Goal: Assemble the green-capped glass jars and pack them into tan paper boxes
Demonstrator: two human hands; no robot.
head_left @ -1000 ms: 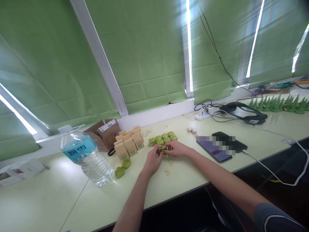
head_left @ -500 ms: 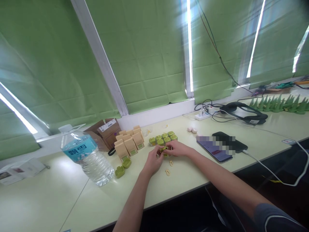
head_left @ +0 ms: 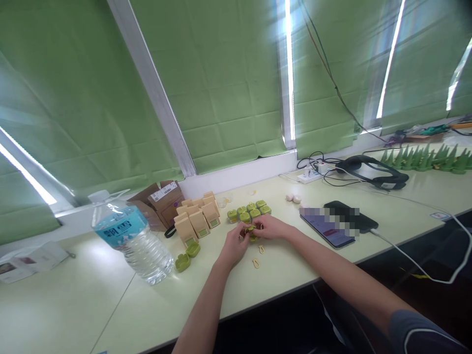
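Between my two hands is a small green piece (head_left: pixel 251 228), largely covered by my fingers, so its exact kind does not show. My left hand (head_left: pixel 237 241) pinches it from the left, and my right hand (head_left: pixel 268 227) grips it from the right. Just beyond my fingers stand several small clear boxes with green lids (head_left: pixel 244 217), close together in rows. Nearer to me lie two pale yellow loops, one loop (head_left: pixel 261 249) close to my right hand and the other loop (head_left: pixel 255 263) closer to the table edge. Two green lid-like pieces (head_left: pixel 183 262) lie to the left.
Several beige stand-up pieces (head_left: pixel 199 223) stand left of the boxes, before a cardboard box (head_left: pixel 164 204). A large water bottle (head_left: pixel 134 241) leans at the left. On the right are two phones (head_left: pixel 328 228), white cables, a black headset (head_left: pixel 372 172) and green spiky strips (head_left: pixel 427 158).
Almost nothing differs. Both hands stay at the same spot on the green piece, with only a slight shift of the fingers.
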